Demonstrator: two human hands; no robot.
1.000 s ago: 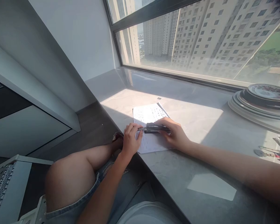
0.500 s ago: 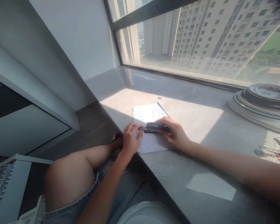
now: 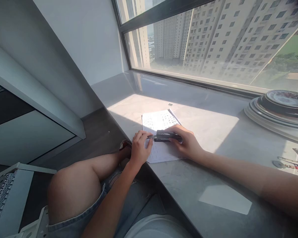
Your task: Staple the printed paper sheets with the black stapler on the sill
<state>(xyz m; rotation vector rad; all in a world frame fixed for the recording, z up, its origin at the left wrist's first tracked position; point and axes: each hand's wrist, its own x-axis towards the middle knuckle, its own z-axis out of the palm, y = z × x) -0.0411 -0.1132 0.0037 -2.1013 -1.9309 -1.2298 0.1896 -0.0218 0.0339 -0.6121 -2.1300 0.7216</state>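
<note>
A black stapler lies crosswise over printed sheets of paper. My right hand is closed around its right part, thumb on the near side and fingers over the far side. At its left end a narrow metal part sticks out, and the fingertips of my left hand pinch it. The left hand's wrist rests by the counter edge. Beyond the paper lies a small grey strip, too small to make out well.
A stack of plates stands at the right of the grey counter. Metal utensils or keys lie nearer on that side. A window runs along the back. My bent leg is below the counter's left edge.
The view has shifted very slightly. Both hands keep the same hold on the stapler, with no clear movement.
</note>
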